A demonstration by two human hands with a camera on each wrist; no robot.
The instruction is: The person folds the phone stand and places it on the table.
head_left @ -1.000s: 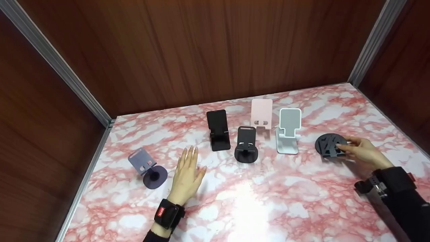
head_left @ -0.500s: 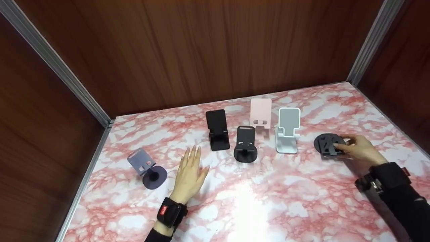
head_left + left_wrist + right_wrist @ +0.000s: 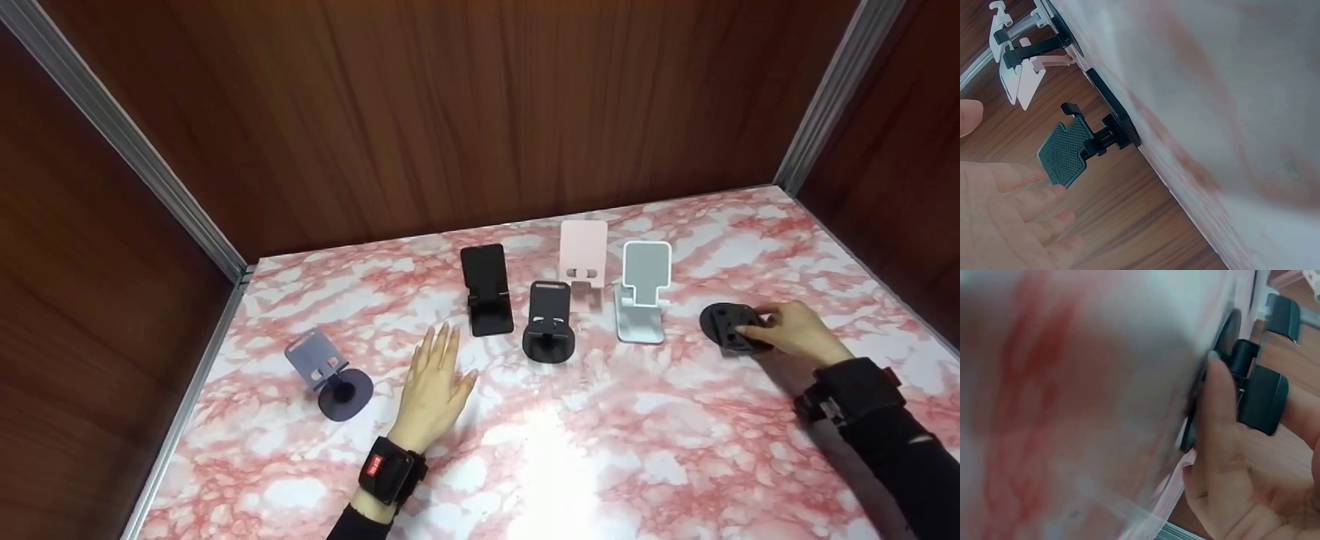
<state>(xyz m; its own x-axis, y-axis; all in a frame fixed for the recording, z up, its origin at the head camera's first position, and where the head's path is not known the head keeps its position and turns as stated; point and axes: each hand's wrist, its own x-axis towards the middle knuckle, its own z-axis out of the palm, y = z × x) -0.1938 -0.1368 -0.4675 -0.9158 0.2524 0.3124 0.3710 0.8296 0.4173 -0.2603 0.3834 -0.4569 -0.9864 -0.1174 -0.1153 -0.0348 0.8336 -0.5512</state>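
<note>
My right hand [image 3: 801,331] grips a dark folding phone stand [image 3: 721,328] with a round base, at the right of the table. The thumb lies over its near side, and the other fingers go behind it. In the right wrist view, the stand's support tabs [image 3: 1264,399] stick out beside the fingers. My left hand [image 3: 431,397] is palm down with straight fingers and holds nothing. It lies between a purple-grey phone stand [image 3: 346,395] and a black phone stand [image 3: 487,277]. The left wrist view shows a black phone stand [image 3: 1064,152] beyond the fingertips.
A black round-based phone stand [image 3: 549,341], a pink one [image 3: 583,247] and a white-and-grey one [image 3: 647,271] stand upright mid-table. The red-and-white marbled table [image 3: 630,442] is bounded by brown wood-grain panels [image 3: 450,112] with metal corner strips [image 3: 832,90].
My right hand has shifted slightly left, and the upper part of the dark stand in it has changed its angle. My left hand has slid a little to the right.
</note>
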